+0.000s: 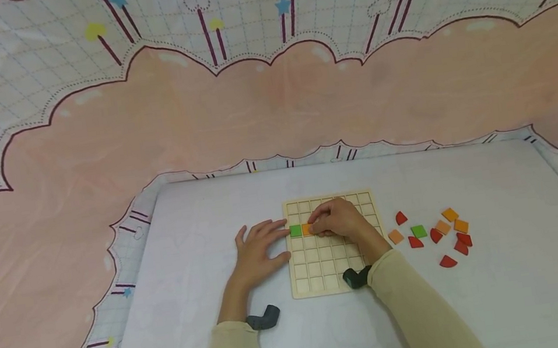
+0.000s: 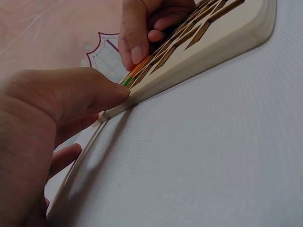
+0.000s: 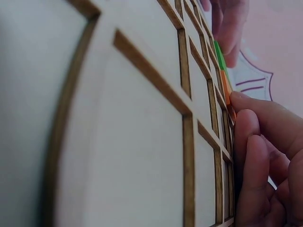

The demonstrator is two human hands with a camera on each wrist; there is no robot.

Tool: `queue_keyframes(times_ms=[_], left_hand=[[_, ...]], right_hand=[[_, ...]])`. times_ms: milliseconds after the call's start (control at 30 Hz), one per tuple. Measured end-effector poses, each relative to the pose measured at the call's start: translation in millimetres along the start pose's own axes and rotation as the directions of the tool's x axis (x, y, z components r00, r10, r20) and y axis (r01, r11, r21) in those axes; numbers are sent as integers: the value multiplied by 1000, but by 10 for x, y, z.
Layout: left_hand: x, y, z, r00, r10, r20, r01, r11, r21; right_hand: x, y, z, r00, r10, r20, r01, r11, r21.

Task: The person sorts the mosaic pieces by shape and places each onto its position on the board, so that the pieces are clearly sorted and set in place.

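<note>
A wooden grid board (image 1: 323, 268) lies on the white table. In its leftmost column sits a green square tile (image 1: 295, 230), with an orange square tile (image 1: 306, 229) directly to its right. My right hand (image 1: 340, 222) reaches over the board and pinches the orange tile at its cell; the right wrist view shows fingertips on the tile (image 3: 226, 87), the other fingers curled. My left hand (image 1: 257, 259) has its fingers spread at the board's left side. In the left wrist view its thumb (image 2: 102, 90) rests at the board's edge.
To the board's right lie scattered loose pieces: several red quarter-round tiles (image 1: 447, 262), orange square tiles (image 1: 461, 226), and one green tile (image 1: 418, 231). A patterned cloth (image 1: 280, 103) hangs behind the table. Dark wrist devices (image 1: 264, 318) sit by both sleeves.
</note>
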State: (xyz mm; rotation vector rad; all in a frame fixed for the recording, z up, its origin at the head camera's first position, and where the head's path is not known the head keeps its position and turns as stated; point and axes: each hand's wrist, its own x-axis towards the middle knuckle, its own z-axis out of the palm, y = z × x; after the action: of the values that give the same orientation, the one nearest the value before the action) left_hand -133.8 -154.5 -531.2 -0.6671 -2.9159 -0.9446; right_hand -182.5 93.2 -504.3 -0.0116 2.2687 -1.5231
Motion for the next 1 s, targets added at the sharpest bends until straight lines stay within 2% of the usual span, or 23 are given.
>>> queue_keyframes(times_ms=[167, 467, 800, 1000], left_hand=[[8, 1, -13, 1000, -3, -4, 3, 1000, 3], [4, -11, -3, 1000, -11, 8, 11, 1000, -3], [-4, -23, 20, 1000, -18, 22, 18, 1000, 2], [-1, -22, 12, 1000, -5, 4, 5, 1000, -2]], right_hand=[[2, -22, -6, 1000, -19, -3, 19, 1000, -19], [-14, -38, 2, 1000, 17, 2, -17, 999, -30], [-44, -28, -6, 1000, 7, 3, -7, 1000, -28], [-58, -33, -14, 1000, -6, -8, 5, 997, -71]])
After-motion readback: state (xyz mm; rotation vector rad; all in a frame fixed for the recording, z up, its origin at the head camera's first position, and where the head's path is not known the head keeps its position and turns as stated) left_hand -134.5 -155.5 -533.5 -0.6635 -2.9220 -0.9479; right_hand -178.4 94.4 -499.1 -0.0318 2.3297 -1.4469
